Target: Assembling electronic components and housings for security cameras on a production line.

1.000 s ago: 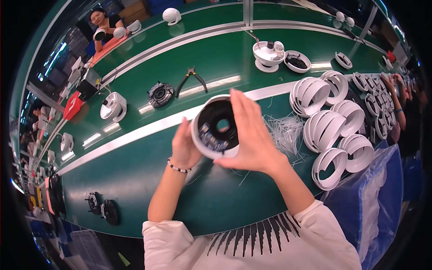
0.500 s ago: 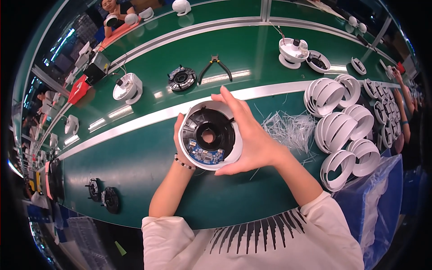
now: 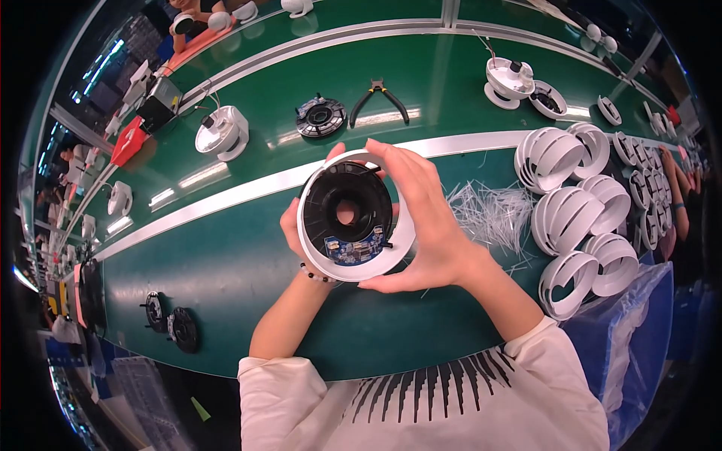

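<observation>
Above the near part of the bench I hold a white plastic ring housing (image 3: 312,252) between both hands. Inside it sits a round black plastic disc (image 3: 331,192) with a central hole and a blue circuit board (image 3: 356,248) along its lower edge. My left hand (image 3: 292,225) grips the housing's left side, its fingers partly hidden behind it. Around the right side curls my right hand (image 3: 429,225), fingers over the top rim and thumb at the bottom. Two similar black discs with boards (image 3: 183,329) lie at the lower left.
White plastic rings (image 3: 568,222) are stacked at right beside a heap of thin clear strips (image 3: 492,218). Behind a pale rail are black-handled cutters (image 3: 380,105), another black disc (image 3: 321,116) and white round housings (image 3: 223,134). Another person's arm (image 3: 677,192) shows at far right.
The black disc has turned and tilted inside the white ring, and its board now sits further right. My hands have shifted their grip; the view has moved slightly.
</observation>
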`<state>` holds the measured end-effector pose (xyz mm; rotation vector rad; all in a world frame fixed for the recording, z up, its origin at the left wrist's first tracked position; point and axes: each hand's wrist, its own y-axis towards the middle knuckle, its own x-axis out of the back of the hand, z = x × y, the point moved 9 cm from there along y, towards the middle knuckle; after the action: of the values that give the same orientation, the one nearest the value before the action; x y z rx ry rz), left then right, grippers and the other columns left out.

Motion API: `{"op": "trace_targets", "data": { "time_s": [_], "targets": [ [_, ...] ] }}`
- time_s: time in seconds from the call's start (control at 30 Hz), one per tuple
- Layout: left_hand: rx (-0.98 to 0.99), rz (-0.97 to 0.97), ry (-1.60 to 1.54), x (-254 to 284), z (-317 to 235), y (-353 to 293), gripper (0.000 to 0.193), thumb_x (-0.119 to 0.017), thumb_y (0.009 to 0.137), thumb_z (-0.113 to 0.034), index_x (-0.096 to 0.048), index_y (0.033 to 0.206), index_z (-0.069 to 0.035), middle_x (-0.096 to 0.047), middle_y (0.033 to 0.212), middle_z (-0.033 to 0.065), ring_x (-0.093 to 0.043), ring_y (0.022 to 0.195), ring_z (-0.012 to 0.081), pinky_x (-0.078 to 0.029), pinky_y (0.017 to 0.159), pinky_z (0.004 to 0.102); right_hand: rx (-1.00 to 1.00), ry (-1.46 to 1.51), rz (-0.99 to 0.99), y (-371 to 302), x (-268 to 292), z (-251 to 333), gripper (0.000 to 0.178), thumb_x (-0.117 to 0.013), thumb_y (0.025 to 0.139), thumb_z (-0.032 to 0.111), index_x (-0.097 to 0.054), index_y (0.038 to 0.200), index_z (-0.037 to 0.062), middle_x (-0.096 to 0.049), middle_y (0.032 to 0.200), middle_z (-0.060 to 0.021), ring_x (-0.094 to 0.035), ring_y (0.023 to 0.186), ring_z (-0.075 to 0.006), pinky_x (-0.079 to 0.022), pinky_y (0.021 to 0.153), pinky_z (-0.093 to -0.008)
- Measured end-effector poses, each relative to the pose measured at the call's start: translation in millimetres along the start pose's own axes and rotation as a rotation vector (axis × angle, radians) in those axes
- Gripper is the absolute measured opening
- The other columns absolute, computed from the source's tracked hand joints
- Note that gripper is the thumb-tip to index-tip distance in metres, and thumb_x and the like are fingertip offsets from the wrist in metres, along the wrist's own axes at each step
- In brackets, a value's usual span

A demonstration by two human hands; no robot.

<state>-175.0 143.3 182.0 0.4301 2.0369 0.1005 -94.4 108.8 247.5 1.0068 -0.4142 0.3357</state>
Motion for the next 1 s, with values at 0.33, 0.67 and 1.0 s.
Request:
{"op": "trace_targets", "data": {
  "time_s": [0.33, 0.67, 1.0],
  "targets": [
    [-0.114, 0.068, 0.039, 8.4, -28.8, 1.3, 0.075, -0.037, 0.072, -0.046, -0.012, 0.131, -0.008, -0.015, 0.135, 0.0163, -0.024, 0.120, 0.0341, -0.028, 0.089, 0.0576, -0.366, 0.934, -0.324, 11.6, 29.0, -29.8, 0.092, -0.073, 0.057, 0.036, -0.023, 0.125, -0.0004, -0.032, 0.122, -0.0139, -0.038, 0.111, -0.0243, -0.033, 0.093, -0.0361],
    [-0.302, -0.138, 0.635, 27.4, 1.8, -25.2, 0.071, -0.052, 0.067, -0.018, -0.019, 0.128, -0.002, -0.029, 0.127, 0.0138, -0.032, 0.117, 0.0276, -0.027, 0.097, 0.0381, -0.739, 1.205, -0.670, -69.3, -19.7, -62.1, 0.088, -0.067, 0.065, 0.028, -0.012, 0.127, -0.0001, -0.030, 0.122, -0.0157, -0.031, 0.114, -0.0235, -0.025, 0.096, -0.0372],
    [0.123, -0.110, 0.372, 21.7, 10.1, -0.8, 0.046, -0.038, 0.086, -0.020, -0.022, 0.124, 0.000, -0.038, 0.119, 0.0147, -0.044, 0.107, 0.0252, -0.044, 0.082, 0.0414, -0.661, 0.988, -0.647, -75.4, 15.4, -72.8, 0.096, -0.072, 0.061, 0.030, -0.009, 0.128, 0.0001, -0.023, 0.128, -0.0200, -0.024, 0.119, -0.0266, -0.027, 0.095, -0.0393]
  ]
}}
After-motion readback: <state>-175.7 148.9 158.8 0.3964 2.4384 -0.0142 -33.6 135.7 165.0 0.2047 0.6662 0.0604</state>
